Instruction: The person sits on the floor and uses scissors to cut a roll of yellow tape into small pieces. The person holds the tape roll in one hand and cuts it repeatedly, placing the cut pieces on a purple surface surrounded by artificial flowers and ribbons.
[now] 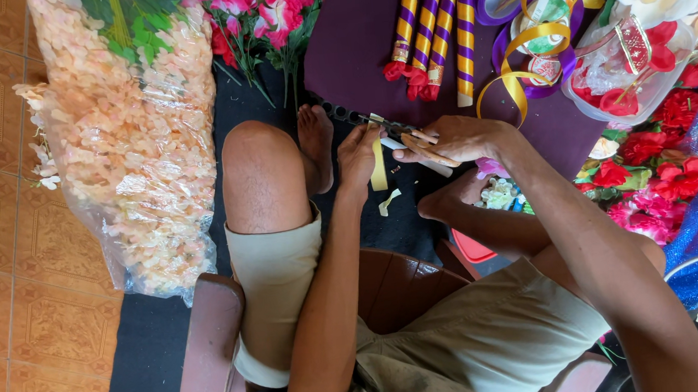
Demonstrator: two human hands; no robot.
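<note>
A dark mat (141,353) is spread over a floor (4,248) of orange patterned tiles, and a low wooden stool (397,283) is set on it. A yellow strip (378,169) is pinched in the closed fingers of the left hand (358,155) and hangs down just above the mat. A stick (424,150) is gripped in the curled fingers of the right hand (465,139), close beside the left. A purple sheet (354,46) is laid ahead, with four striped rods (436,31) and ribbon rolls (530,24) on it. A plastic bag (133,146) of pale blossoms is seen at left, red flowers (654,172) at right.
</note>
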